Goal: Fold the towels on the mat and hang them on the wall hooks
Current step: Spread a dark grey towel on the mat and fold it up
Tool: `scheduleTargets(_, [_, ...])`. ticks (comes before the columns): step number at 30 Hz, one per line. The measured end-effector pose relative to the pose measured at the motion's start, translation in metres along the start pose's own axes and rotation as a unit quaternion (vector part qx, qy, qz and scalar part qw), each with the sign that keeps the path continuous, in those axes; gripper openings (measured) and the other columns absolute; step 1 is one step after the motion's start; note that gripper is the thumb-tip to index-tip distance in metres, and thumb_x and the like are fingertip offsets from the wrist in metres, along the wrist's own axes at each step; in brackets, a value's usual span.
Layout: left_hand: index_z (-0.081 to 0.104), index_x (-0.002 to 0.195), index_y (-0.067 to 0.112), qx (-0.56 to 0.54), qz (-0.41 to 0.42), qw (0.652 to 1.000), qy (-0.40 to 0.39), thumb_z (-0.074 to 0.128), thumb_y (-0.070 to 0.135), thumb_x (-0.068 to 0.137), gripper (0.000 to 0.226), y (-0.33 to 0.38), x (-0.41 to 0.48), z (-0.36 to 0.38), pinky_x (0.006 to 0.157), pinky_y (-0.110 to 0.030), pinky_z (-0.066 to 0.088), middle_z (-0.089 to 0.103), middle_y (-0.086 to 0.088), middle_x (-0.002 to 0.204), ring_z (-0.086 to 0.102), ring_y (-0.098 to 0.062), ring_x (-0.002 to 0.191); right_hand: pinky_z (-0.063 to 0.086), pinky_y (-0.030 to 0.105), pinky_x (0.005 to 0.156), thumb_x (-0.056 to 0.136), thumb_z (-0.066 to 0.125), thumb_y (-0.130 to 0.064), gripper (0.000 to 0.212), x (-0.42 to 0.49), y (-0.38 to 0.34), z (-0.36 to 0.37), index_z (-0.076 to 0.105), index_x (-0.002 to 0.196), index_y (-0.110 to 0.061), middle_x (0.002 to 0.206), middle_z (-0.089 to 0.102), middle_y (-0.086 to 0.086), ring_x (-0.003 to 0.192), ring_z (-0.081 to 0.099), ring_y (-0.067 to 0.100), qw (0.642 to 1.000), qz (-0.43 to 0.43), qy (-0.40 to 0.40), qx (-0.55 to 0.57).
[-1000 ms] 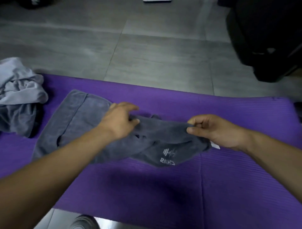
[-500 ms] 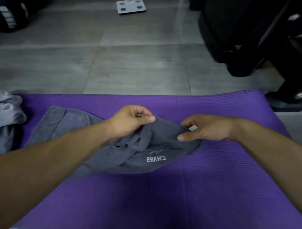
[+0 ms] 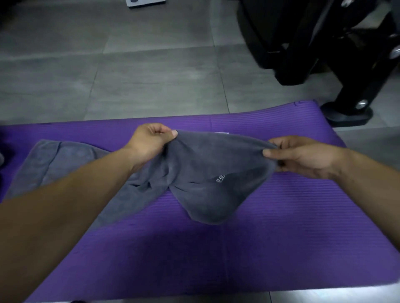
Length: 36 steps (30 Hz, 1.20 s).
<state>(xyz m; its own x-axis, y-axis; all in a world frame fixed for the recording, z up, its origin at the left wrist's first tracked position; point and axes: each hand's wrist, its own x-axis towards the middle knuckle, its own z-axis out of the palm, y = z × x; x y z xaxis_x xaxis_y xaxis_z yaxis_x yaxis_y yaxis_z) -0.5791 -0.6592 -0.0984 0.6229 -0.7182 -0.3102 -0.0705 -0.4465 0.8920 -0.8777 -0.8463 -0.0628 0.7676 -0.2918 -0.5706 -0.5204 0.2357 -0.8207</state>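
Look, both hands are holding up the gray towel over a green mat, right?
Not quite. The mat is purple, not green, as the head view shows. The rest is right: the left hand and the right hand both hold up the gray towel over it.

One dark grey terry towel, one purple ribbed foam mat, two bare hands: left hand, right hand. One black metal machine frame, one white flat scale.

Single head-worn view, facing forward and down, close over the mat
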Motion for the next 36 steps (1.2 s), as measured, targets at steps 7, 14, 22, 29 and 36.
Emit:
scheduleTargets(7, [0.065, 0.077, 0.02, 0.054, 0.016, 0.998, -0.043, 0.076, 0.022, 0.089, 0.016, -0.005, 0.016, 0.039, 0.065, -0.025, 0.044, 0.061, 0.001, 0.07, 0.052, -0.01, 0.063, 0.06, 0.031, 0.068, 0.097, 0.057, -0.026, 0.026, -0.002, 0.031, -0.01, 0.065, 0.113, -0.007, 0.101, 0.073, 0.009, 0.089, 0.071, 0.021, 0.958, -0.05, 0.187, 0.211])
scheduleTargets(14, [0.063, 0.078, 0.019, 0.113, 0.027, 0.992, -0.041, 0.081, 0.03, 0.082, 0.022, -0.025, 0.057, 0.079, 0.071, -0.035, 0.048, 0.06, -0.002, 0.072, 0.053, -0.018, 0.069, 0.049, 0.022, 0.055, 0.095, 0.065, -0.025, 0.027, 0.033, 0.042, -0.055, 0.057, 0.07, -0.018, 0.064, 0.061, 0.0, 0.054, 0.056, 0.011, 0.919, -0.021, 0.381, 0.1])
scheduleTargets(22, [0.056, 0.13, 0.016, 0.308, 0.161, 0.938, -0.008, 0.058, 0.033, 0.093, 0.041, -0.057, 0.052, 0.132, 0.117, -0.034, 0.025, 0.044, -0.015, 0.142, 0.035, -0.034, 0.137, 0.048, 0.018, 0.065, 0.093, 0.067, -0.019, 0.046, 0.124, 0.077, -0.078, 0.049, 0.136, -0.015, 0.105, 0.063, 0.006, 0.082, 0.061, 0.012, 0.898, -0.018, 0.439, 0.034])
scheduleTargets(29, [0.033, 0.152, 0.037, 0.464, 0.064, 0.878, -0.094, 0.032, 0.06, 0.099, 0.058, -0.117, -0.01, 0.131, 0.123, -0.056, 0.0, 0.014, -0.005, 0.166, 0.007, -0.023, 0.153, 0.051, 0.033, 0.081, 0.072, 0.072, -0.066, 0.058, 0.072, 0.152, -0.028, 0.065, 0.1, -0.015, 0.095, 0.068, 0.003, 0.09, 0.064, 0.02, 0.848, 0.112, 0.489, -0.171])
scheduleTargets(36, [0.009, 0.158, 0.039, 0.493, 0.028, 0.858, -0.141, 0.014, 0.073, 0.094, 0.073, -0.116, -0.014, 0.134, 0.122, -0.054, -0.01, -0.012, 0.0, 0.168, -0.015, -0.019, 0.153, 0.059, 0.044, 0.065, 0.085, 0.074, -0.038, 0.043, 0.044, 0.183, 0.011, 0.059, 0.064, -0.004, 0.058, 0.06, 0.008, 0.062, 0.062, 0.026, 0.893, 0.125, 0.423, -0.094])
